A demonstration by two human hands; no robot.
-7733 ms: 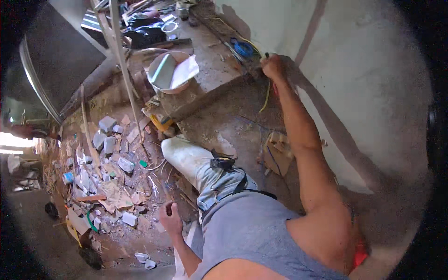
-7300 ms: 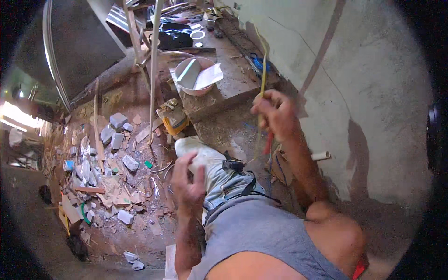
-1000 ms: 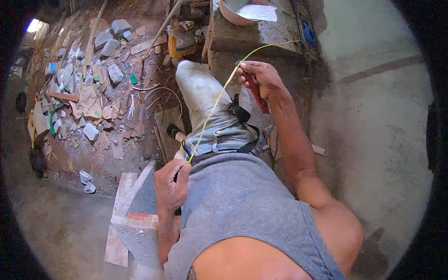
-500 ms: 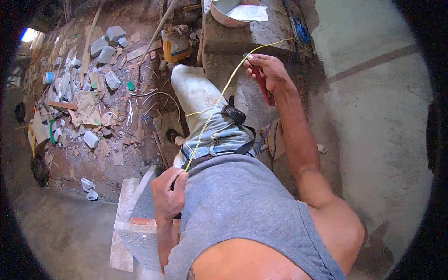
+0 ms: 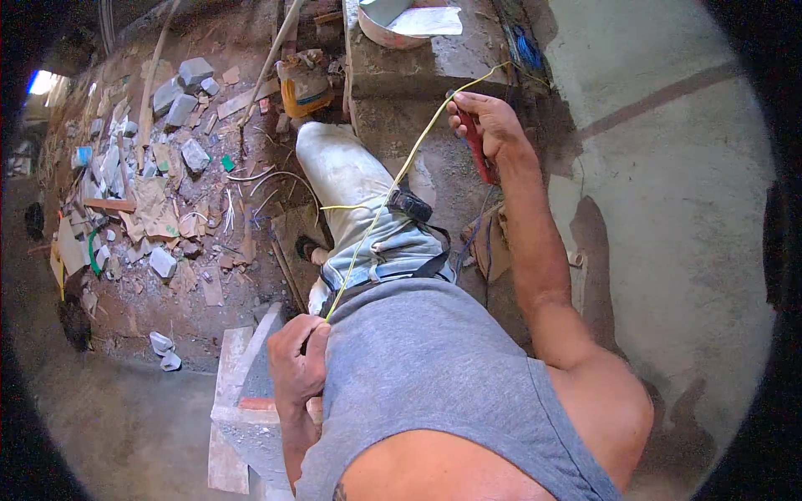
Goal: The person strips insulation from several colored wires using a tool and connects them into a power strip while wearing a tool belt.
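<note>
A thin yellow-green wire point(image 5: 374, 224) runs taut and slanting across the front of my body. Its lower end is pinched between the thumb and fingers of my left hand point(image 5: 298, 361), beside my waist. Up and to the right, my right hand point(image 5: 494, 127) is closed around red-handled pliers point(image 5: 474, 149). The wire passes by the pliers' dark tip at my fingertips; whether the jaws bite on it I cannot tell. Beyond that hand the wire continues in a loose curve toward the wall's foot, and a short yellow piece sticks out over my jeans.
Rubble, white block pieces point(image 5: 196, 155) and scraps cover the ground at left. A cut yellow container point(image 5: 305, 96) stands beyond my knee. On a ledge sits a round bucket point(image 5: 388, 33). Blue cable point(image 5: 528, 48) lies near the right wall point(image 5: 668, 192). A dusty board point(image 5: 230, 451) leans near my left arm.
My left hand has drawn slightly down and left, and my right hand a little right, so the wire spans a bit farther between them. The whole view has shifted slightly.
</note>
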